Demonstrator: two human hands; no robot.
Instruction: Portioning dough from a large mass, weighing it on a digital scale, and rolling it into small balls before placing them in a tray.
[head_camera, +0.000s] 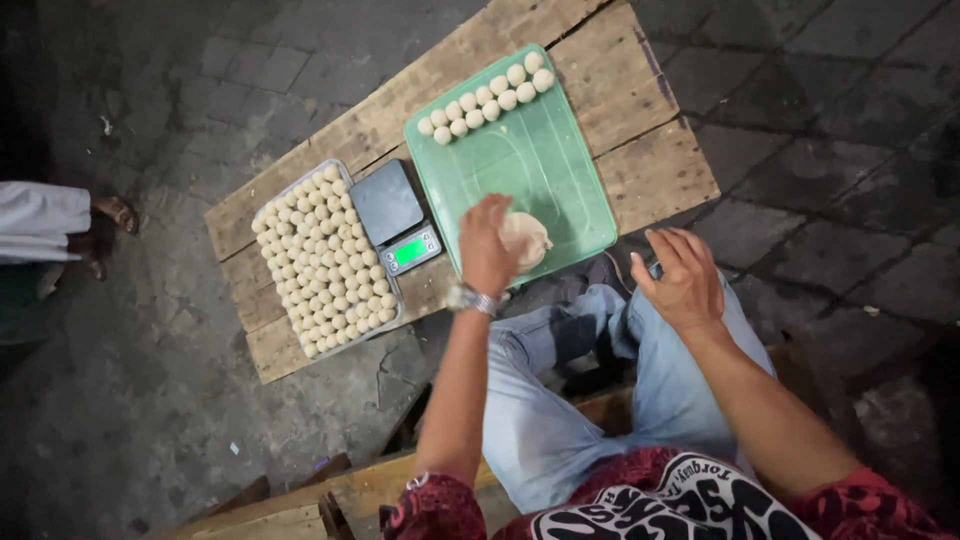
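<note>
The left hand (487, 245) presses a dough lump (527, 240) on the green tray (540, 170) — two rows of balls (487, 97) done; the right hand (682, 277) hovers spread, empty — much dough remains.

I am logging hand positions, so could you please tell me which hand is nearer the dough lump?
Left. The left hand rests on the dough lump; the right hand hovers apart, beside the green tray.

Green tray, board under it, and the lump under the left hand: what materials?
Green tray: looks like translucent plastic, smooth with a slight sheen; the planks show faintly through it.
Board: rough unfinished wood, with visible grain and plank seams.
Lump under the left hand: probably soft dough, pale, matte and irregular, like the small balls lined up on the tray.
</note>
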